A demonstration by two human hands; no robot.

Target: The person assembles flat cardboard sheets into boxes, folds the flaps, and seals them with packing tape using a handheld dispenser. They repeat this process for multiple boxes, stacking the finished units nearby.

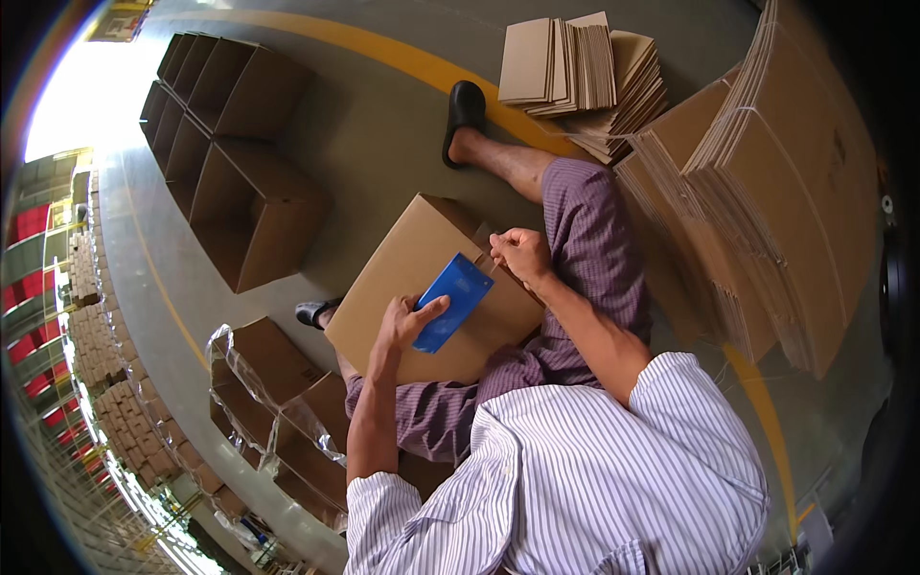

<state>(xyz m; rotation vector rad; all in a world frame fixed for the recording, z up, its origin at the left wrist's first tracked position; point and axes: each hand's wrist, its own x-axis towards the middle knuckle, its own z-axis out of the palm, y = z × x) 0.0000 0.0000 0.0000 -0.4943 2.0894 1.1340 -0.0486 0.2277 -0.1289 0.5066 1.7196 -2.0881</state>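
Note:
A closed brown cardboard box (383,278) sits tilted between my legs. My left hand (407,324) holds a flat, rectangular blue piece (454,299) against the box's upper face, thumb on top and fingers partly hidden beneath. It has a small hole near one corner; its exact kind is unclear. At the box's far right edge, my right hand (522,257) is closed in a pinch on a thin, see-through strip (487,261), which looks like clear tape. The strip lies right beside the blue piece's upper end.
Opened, empty boxes (235,158) stand in rows at the far left. Nearer left, more open boxes (273,364) have clear plastic film on them. Flat cardboard stacks (561,67) lie at the far right, with tied upright bundles (767,182) on the right. A yellow line (383,59) crosses the floor.

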